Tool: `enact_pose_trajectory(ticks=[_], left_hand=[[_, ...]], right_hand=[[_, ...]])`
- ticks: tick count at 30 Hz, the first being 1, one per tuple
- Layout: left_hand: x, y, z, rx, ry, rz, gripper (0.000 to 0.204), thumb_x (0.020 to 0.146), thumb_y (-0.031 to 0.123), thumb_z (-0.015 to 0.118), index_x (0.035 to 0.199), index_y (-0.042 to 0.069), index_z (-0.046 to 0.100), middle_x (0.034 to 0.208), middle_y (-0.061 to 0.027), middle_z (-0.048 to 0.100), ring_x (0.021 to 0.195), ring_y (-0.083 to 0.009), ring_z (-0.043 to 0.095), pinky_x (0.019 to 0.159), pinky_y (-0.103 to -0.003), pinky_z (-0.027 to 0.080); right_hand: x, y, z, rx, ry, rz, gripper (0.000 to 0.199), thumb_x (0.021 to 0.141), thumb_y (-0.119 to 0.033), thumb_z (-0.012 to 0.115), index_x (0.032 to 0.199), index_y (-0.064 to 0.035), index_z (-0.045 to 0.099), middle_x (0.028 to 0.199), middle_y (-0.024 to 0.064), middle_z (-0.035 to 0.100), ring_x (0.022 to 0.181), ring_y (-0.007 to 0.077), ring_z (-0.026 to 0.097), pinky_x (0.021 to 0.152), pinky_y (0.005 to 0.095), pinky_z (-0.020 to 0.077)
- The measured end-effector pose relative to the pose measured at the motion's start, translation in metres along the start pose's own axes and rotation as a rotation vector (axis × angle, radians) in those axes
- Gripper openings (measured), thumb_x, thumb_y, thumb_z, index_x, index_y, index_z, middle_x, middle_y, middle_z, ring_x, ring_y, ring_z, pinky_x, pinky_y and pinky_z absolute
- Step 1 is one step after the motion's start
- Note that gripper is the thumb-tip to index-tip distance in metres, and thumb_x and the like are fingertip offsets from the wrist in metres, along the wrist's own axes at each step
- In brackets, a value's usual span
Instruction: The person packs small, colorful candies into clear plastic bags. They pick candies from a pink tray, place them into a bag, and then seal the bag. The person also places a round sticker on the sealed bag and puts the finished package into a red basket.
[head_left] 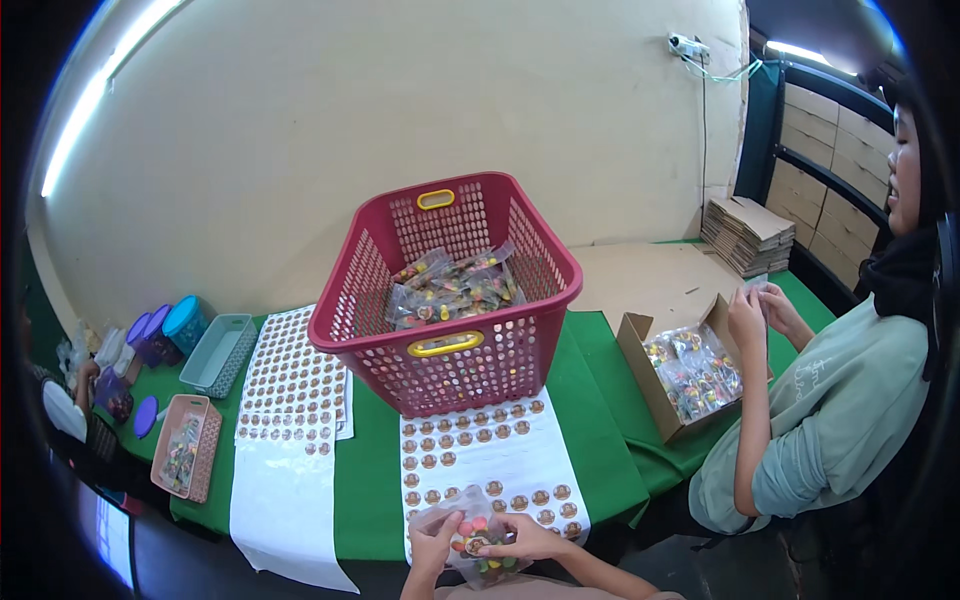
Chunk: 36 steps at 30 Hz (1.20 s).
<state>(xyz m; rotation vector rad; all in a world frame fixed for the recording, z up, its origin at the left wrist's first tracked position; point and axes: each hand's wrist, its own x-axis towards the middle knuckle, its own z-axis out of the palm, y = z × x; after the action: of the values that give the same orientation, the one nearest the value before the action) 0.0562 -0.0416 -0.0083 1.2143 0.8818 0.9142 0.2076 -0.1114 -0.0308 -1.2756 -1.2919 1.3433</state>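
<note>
Low in the view, my left hand [432,547] pinches the left side of a clear plastic pouch [492,568] of colourful round candies. At its right side my right hand [528,538] has its fingers closed on the pouch's front, where a round brown sticker [474,545] shows by the fingertips. Just beyond the hands lies a white sheet of round stickers [470,462], with gaps where stickers are absent. A maroon perforated basket [365,375] with yellow handles stands over the sheet's far end. Inside it are many similar filled pouches [455,290].
A second sticker sheet [290,380] lies left on the green cloth [375,480]. Farther left are a pink basket [205,470] and a teal basket [238,350]. At right, a co-worker [830,400] holds a small pouch over a cardboard box [655,410] of filled pouches. Flattened cartons [750,235] are stacked behind.
</note>
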Motion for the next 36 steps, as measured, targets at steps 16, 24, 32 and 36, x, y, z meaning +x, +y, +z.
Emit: enact_pose_trajectory(ticks=[16,24,32,36], left_hand=[[0.001,-0.004,-0.03,-0.052,0.137,0.012,0.018,0.072,0.014,0.061,0.08,-0.002,0.06,0.075,-0.0083,0.06,0.065,-0.0115,0.056,0.059,-0.023,0.045],[-0.014,0.011,-0.046,-0.067,0.129,-0.066,0.011,0.071,0.009,0.062,0.068,-0.001,0.057,0.067,-0.0043,0.056,0.062,-0.0083,0.053,0.055,-0.02,0.042],[0.006,-0.003,-0.128,0.049,0.052,0.107,0.018,0.067,0.01,0.067,0.063,0.001,0.052,0.069,-0.0029,0.052,0.06,-0.0053,0.048,0.054,-0.02,0.04],[0.006,0.01,-0.17,0.201,-0.1,0.051,0.027,0.077,0.027,0.055,0.092,0.004,0.053,0.083,-0.0035,0.055,0.074,-0.0099,0.051,0.063,-0.024,0.043]], right_hand=[[0.022,-0.009,0.036,0.0,-0.029,0.152,0.041,0.069,-0.024,0.065,0.101,-0.0028,0.051,0.084,0.0035,0.056,0.074,0.0085,0.05,0.063,0.0218,0.0412],[0.048,-0.022,0.034,0.207,-0.138,-0.028,0.048,0.08,-0.024,0.052,0.119,-0.0021,0.034,0.109,0.0088,0.045,0.093,0.0157,0.047,0.081,0.0273,0.0385],[0.086,-0.032,0.113,0.318,-0.02,-0.085,0.03,0.084,-0.017,0.044,0.108,0.0002,0.048,0.1,0.0074,0.053,0.085,0.0107,0.05,0.071,0.0222,0.0415],[0.107,-0.038,0.149,0.261,0.161,-0.202,0.016,0.079,-0.012,0.051,0.088,0.0013,0.054,0.083,0.0082,0.056,0.075,0.0133,0.053,0.062,0.0247,0.0433]])
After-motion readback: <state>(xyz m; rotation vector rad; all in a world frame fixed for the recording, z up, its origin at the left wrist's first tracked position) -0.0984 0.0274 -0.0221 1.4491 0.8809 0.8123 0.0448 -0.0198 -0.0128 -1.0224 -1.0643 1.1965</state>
